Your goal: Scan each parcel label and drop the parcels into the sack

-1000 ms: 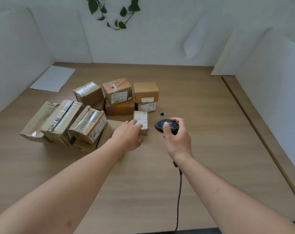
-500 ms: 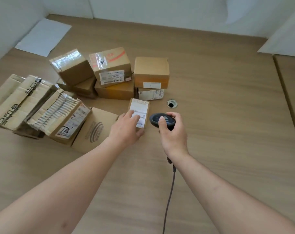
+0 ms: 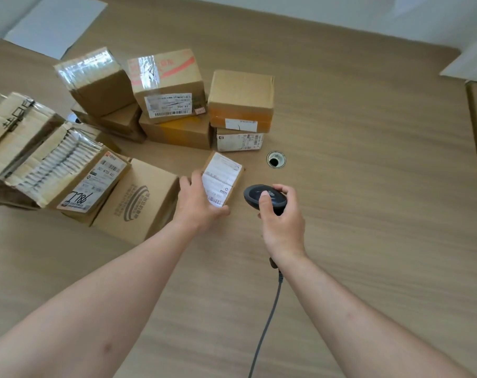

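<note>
My left hand (image 3: 197, 204) gripping a small parcel (image 3: 223, 179), palm hiding its near edge, right hand (image 3: 281, 218) wrapped around the scanner (image 3: 263, 198), handle hidden, label (image 3: 219, 181) print unreadable

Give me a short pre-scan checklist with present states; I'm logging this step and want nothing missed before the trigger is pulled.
1. Small parcel held: ok, left hand grips its near end.
2. Label faces up, unobstructed: ok, barcode end shows beside the thumb.
3. Scanner in hand: ok, right hand grips it, thumb on top.
4. Scanner aimed at label: cannot tell, its window is hidden.
5. Cable free: ok, it trails toward the near edge.
6. Sack ready: cannot tell, none in view.
</note>
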Tool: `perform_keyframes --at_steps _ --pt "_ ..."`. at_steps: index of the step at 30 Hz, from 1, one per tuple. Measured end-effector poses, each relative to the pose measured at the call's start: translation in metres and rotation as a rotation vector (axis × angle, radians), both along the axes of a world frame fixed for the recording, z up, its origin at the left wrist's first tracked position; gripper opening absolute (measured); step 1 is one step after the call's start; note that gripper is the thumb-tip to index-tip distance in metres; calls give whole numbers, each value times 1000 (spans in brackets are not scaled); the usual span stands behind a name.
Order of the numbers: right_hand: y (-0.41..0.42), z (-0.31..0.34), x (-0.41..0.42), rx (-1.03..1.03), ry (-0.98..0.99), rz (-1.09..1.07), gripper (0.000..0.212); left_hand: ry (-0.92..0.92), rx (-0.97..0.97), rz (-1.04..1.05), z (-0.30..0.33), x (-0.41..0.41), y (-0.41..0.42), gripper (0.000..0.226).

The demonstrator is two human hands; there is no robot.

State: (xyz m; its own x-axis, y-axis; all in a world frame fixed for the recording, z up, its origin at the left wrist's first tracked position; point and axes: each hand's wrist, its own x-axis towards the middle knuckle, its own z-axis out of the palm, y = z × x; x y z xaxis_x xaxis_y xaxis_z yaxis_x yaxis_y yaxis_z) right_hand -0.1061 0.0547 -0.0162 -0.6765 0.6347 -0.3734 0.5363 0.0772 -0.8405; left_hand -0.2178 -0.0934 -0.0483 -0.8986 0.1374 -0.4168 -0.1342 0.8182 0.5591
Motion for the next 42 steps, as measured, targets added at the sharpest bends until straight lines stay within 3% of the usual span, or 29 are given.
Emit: perform_keyframes --at_steps 7,10,17,25,29,33,39,42 --pt "0 2 17 9 1 -48 29 32 135 -99 7 17 -17 120" --pt "-3 3 22 -5 -1 -73 35 105 129 -120 12 17 -21 124" --pt "-8 5 34 -16 20 -94 23 204 193 -105 22 24 -19 99" --pt "-9 12 44 -10 52 -126 38 98 290 -115 36 33 -21 121" --pt "-11 12 52 -18 57 -145 43 60 260 -200 39 30 -18 106" --pt "-12 10 61 -10 64 -168 43 140 165 -302 35 39 -12 114" --pt "-7 2 72 -32 63 -168 42 22 243 3 10 64 -5 120" --pt "-7 1 75 -39 74 -165 46 -16 285 114 -2 71 -5 112"
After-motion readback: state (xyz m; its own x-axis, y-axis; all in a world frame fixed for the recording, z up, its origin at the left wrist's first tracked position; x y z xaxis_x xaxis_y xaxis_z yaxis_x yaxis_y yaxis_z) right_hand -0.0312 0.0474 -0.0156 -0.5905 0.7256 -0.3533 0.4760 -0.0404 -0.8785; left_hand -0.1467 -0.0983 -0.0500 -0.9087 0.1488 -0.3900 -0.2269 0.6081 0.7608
